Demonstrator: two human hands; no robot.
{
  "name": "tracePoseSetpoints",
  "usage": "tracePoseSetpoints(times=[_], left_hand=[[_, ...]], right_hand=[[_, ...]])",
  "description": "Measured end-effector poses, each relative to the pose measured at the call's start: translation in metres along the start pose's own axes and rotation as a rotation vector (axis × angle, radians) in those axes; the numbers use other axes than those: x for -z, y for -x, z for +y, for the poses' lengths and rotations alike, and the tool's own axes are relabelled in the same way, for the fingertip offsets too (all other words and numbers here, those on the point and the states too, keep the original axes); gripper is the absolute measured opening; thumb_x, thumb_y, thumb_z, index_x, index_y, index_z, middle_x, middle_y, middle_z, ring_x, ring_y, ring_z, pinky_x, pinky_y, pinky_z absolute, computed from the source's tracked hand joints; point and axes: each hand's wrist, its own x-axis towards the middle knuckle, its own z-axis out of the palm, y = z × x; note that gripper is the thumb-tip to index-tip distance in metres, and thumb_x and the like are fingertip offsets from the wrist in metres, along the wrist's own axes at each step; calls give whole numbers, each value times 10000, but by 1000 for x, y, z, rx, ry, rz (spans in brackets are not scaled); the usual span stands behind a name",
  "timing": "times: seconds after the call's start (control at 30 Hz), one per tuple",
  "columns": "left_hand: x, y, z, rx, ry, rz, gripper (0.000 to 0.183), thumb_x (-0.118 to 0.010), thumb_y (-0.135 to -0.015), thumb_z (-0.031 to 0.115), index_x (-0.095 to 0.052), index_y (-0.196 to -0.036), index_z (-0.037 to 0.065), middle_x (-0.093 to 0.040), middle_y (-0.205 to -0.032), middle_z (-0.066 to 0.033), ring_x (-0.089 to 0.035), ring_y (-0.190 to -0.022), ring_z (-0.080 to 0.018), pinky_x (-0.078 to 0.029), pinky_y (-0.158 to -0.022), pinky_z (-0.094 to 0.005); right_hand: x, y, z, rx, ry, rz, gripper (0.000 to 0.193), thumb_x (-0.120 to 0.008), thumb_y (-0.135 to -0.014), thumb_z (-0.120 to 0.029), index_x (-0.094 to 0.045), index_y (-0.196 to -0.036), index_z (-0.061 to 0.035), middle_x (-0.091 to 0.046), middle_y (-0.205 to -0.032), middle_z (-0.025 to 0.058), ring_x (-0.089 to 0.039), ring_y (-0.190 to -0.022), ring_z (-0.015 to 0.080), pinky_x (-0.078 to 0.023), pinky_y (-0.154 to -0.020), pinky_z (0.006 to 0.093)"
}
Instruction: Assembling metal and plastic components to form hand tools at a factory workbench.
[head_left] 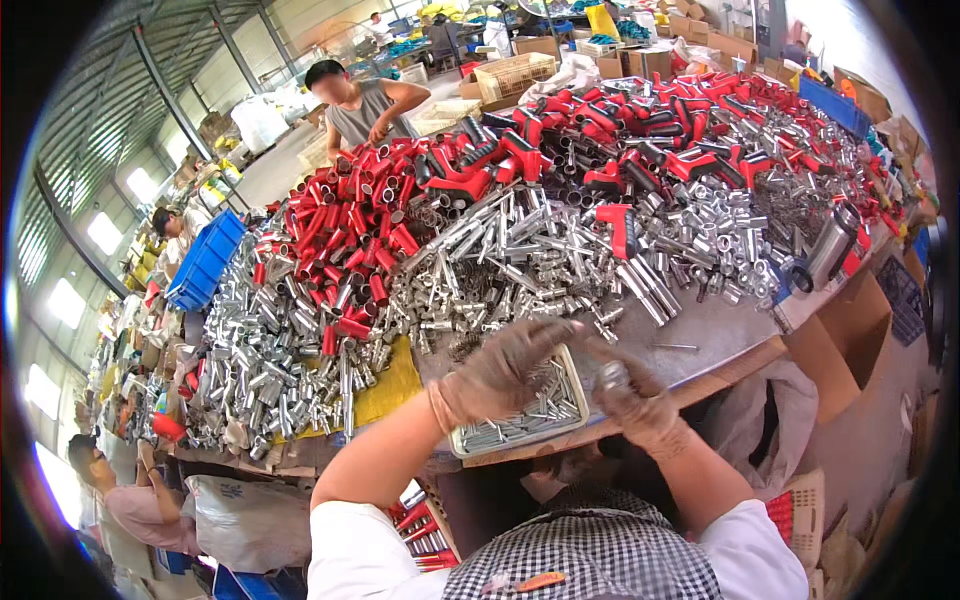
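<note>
Both my hands wear thin brownish gloves and are raised over the near edge of the table. My left hand [505,372] reaches rightward, with its fingertips close to my right hand; motion smears the fingers, so what they hold cannot be made out. My right hand [645,408] is closed around a small round-ended metal piece [612,377], whose full shape is hidden. Below and between them stands a pale plastic tray [525,443] holding many slim metal pins [508,431]. My left hand partly covers the tray. Several bright metal tubes [650,290] lie just beyond.
Red tubes [350,225], red-and-black pistol-shaped handles [690,165] and loose silver fittings [275,350] are heaped across the table. A steel cylinder [832,245] sits at right. Blue bins [207,260] and cardboard boxes [845,335] flank the table. Another person [360,110] works across it.
</note>
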Motion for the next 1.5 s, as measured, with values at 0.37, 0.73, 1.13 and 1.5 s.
tracePoseSetpoints(times=[0.37,0.73,1.13,1.5], left_hand=[[23,-25,-152,488,-1003,-477,450,-566,-728,44,-618,-1163,146,-651,-1070,-130,-611,-1023,-277,-487,-861,-366],[47,21,-122,543,-109,524,197,-617,-868,202,-641,-850,7,-628,-783,-77,-589,-738,-150,-475,-635,-283],[27,92,-50,966,786,694,197,-516,-901,173,-609,-999,30,-616,-763,-47,-587,-631,-134,-492,-567,-286],[-47,105,65,515,860,288,261,-627,-911,142,-600,-1132,3,-640,-938,-45,-600,-881,-110,-500,-797,-263]], right_hand=[[67,-3,73,-7,378,208,292,-556,-958,-202,-527,-1184,-20,-607,-1052,49,-575,-923,131,-478,-813,285],[68,-9,8,-459,-82,319,402,-437,-988,-391,-548,-1202,-69,-620,-925,48,-550,-675,112,-465,-558,252],[16,9,-25,-205,728,-188,515,-657,-784,-67,-507,-1268,28,-614,-1059,118,-584,-963,200,-468,-857,310],[-17,7,-48,142,1126,-430,359,-646,-678,-77,-684,-1034,-56,-652,-813,173,-641,-674,314,-507,-621,358]])
